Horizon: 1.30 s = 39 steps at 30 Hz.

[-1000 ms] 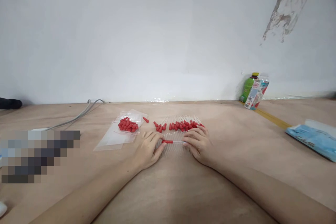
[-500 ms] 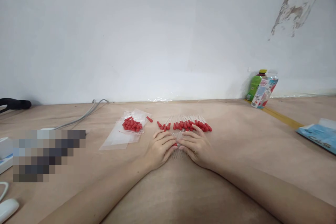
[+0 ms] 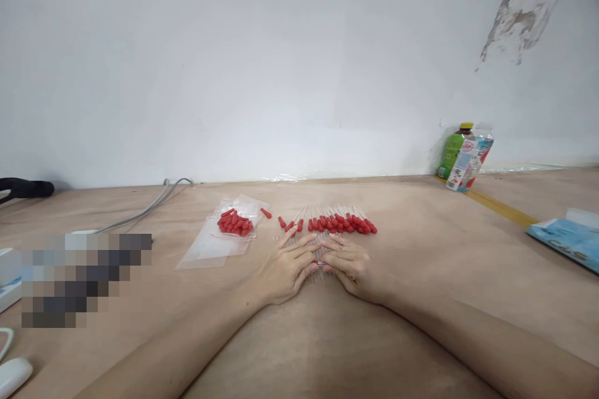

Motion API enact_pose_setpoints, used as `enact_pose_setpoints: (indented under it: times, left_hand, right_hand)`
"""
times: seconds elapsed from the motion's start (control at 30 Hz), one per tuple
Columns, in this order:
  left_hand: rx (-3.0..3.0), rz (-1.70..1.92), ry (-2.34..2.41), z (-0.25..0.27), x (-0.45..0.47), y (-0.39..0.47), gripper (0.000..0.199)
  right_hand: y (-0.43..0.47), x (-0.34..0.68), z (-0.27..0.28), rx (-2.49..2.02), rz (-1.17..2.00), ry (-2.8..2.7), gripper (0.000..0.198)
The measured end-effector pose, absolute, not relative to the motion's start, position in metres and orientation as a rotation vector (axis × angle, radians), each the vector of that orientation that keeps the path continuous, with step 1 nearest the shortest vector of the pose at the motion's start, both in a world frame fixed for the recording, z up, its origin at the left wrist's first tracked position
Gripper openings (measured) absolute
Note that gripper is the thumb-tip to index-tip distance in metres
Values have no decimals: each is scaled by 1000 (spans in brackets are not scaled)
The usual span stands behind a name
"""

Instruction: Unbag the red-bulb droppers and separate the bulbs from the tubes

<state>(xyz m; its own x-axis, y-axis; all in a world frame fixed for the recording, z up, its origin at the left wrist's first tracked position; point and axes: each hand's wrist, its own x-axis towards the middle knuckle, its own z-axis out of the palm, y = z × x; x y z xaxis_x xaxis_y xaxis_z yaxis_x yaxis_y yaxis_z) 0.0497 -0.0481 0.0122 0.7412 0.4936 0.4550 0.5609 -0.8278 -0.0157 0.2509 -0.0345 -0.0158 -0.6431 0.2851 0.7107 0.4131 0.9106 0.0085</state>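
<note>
My left hand (image 3: pixel 289 269) is closed over a red rubber bulb (image 3: pixel 315 262), only a sliver of which shows at the thumb and fingertips. Facing it, my right hand (image 3: pixel 350 265) pinches a clear glass dropper tube (image 3: pixel 321 264), its end at or against the bulb; whether it sits inside is hidden. Under and between both hands lie several loose clear tubes (image 3: pixel 319 277). Just beyond the fingers is a row of droppers (image 3: pixel 344 223), red bulbs towards me and thin tips pointing away. A single red bulb (image 3: pixel 281 222) lies left of that row.
Left of my hands, a pile of red bulbs (image 3: pixel 234 223) rests on clear plastic bags (image 3: pixel 206 250). One more bulb (image 3: pixel 266 213) lies beside them. Two bottles (image 3: pixel 461 159) stand near the wall at right, and a blue packet (image 3: pixel 566 238) lies nearer. A grey cable (image 3: pixel 150 206) runs at left.
My hands have shifted slightly and their fingers have straightened a little. Less of the red bulb shows between them, and the tube end is now visible. The view has moved a little.
</note>
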Motion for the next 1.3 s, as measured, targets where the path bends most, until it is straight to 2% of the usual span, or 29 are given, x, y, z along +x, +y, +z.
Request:
enact_pose_setpoints:
  times: [0.3,0.77,1.17,1.3]
  left_hand:
    - [-2832,-679,-823,8,47,-46,24]
    - [-2726,-670,-757,9,50,-46,22]
    - [-2866,-628,-783,13,48,-50,25]
    - [-2810,-648,-723,12,47,-49,23]
  right_hand:
    - [-35,252,-19,-435,-301,-2251,18]
    - [-37,250,-15,-426,-102,-2307,17]
    - [-37,254,-16,-309,-391,-2319,23]
    - [-36,254,-16,-326,-317,-2319,20]
